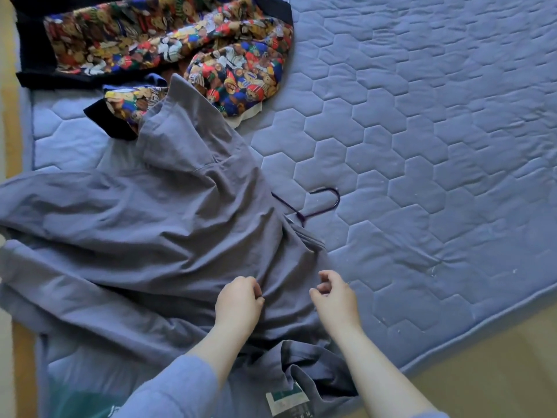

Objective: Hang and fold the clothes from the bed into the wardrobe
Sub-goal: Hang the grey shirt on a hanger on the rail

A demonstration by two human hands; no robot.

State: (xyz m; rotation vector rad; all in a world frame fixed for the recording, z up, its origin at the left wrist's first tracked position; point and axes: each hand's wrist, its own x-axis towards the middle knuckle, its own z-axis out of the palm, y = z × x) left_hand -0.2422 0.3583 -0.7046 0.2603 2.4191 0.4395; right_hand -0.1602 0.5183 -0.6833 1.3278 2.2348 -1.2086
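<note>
A grey-blue garment (156, 224) is spread, creased and rumpled, over the near left part of the bed (422, 146), which is covered by a blue quilt stitched in hexagons. The hook of a dark purple hanger (337, 200) is seen lying on the quilt at the garment's right edge, while the rest of the hanger is hidden under the cloth. The left hand (238, 303) is laid on the garment near its lower right part, with its fingers (254, 286) curled down and a small fold of the cloth pinched between them and the thumb. The right hand (336, 297) is held just beside it, over the garment's right edge, with fingers loosely curled and nothing held in them; whether the cloth is touched by it cannot be told. A blue-grey sleeve (180, 387) is seen on the left forearm. Near the bottom edge, between the 2 forearms, a green and white label (286, 401) is seen on crumpled blue cloth; its print is too blurred to be read. At the far left of the bed a second garment, the bear-print garment (168, 34) with black trim, is lain in folds, and its lower edge is overlapped by the grey-blue garment's upper corner. A tan floor (497, 372) is seen beyond the bed's lower right corner.
</note>
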